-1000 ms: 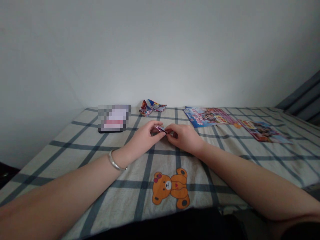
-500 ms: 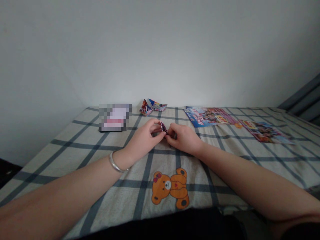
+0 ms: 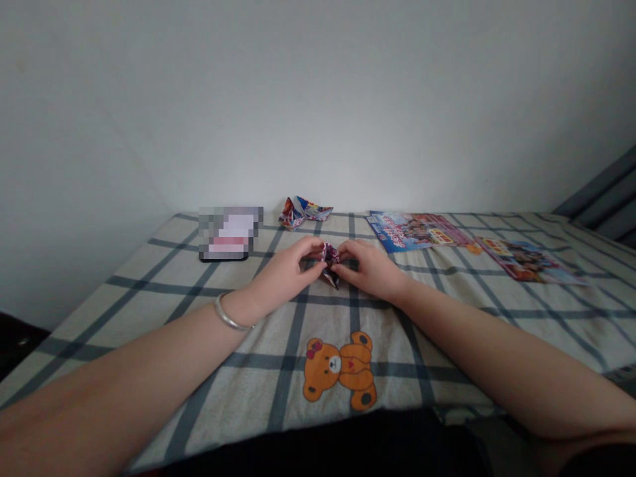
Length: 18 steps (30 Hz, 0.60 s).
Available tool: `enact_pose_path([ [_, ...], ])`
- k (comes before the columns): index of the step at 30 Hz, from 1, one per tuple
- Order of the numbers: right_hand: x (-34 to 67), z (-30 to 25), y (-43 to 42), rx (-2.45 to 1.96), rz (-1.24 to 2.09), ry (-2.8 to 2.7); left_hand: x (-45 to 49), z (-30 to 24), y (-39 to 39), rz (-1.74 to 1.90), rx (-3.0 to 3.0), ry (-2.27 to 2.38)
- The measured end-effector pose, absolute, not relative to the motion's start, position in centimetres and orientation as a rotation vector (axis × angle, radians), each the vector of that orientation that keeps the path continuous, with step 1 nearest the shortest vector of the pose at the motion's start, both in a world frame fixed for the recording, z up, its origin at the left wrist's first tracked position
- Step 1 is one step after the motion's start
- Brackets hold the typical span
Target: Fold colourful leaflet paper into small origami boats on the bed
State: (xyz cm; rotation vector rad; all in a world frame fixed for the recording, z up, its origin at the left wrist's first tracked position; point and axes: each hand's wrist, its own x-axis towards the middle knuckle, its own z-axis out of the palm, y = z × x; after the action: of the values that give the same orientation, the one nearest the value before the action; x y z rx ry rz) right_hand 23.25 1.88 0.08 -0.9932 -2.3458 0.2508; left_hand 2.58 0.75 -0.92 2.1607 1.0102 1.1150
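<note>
A small piece of folded printed paper [image 3: 330, 255], dark purple and white, is held between my two hands above the checked cloth. My left hand [image 3: 293, 265], with a silver bangle at the wrist, pinches its left side between thumb and fingers. On the other side, my right hand [image 3: 370, 268] grips it with thumb and fingertips. The paper's lower tip points down toward me, and fingers cover part of its edges. Beyond my hands, a folded colourful paper shape [image 3: 304, 213] rests near the wall.
A phone [image 3: 229, 235] with a blurred screen lies at the back left. Two printed colour sheets, a blue-edged one [image 3: 412, 230] and a smaller one [image 3: 527, 260], lie to the right. An orange bear print [image 3: 340, 371] decorates the checked cloth [image 3: 238, 391] nearer me.
The folded paper has been turned and spread, so more of it shows between my hands. My right hand's fingers have shifted their hold and loosened from a tighter curl.
</note>
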Motion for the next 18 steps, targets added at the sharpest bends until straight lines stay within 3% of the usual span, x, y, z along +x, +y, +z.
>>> enact_pose_path([
  [9, 22.9, 0.0, 1.8, -1.014, 0.217, -2.358, 2.3, -0.5, 0.8, 1.066, 2.227, 1.080],
  [18, 22.3, 0.6, 1.0, -1.193, -0.093, -2.416, 2.6, -0.8, 0.7, 1.055, 2.245, 1.064],
])
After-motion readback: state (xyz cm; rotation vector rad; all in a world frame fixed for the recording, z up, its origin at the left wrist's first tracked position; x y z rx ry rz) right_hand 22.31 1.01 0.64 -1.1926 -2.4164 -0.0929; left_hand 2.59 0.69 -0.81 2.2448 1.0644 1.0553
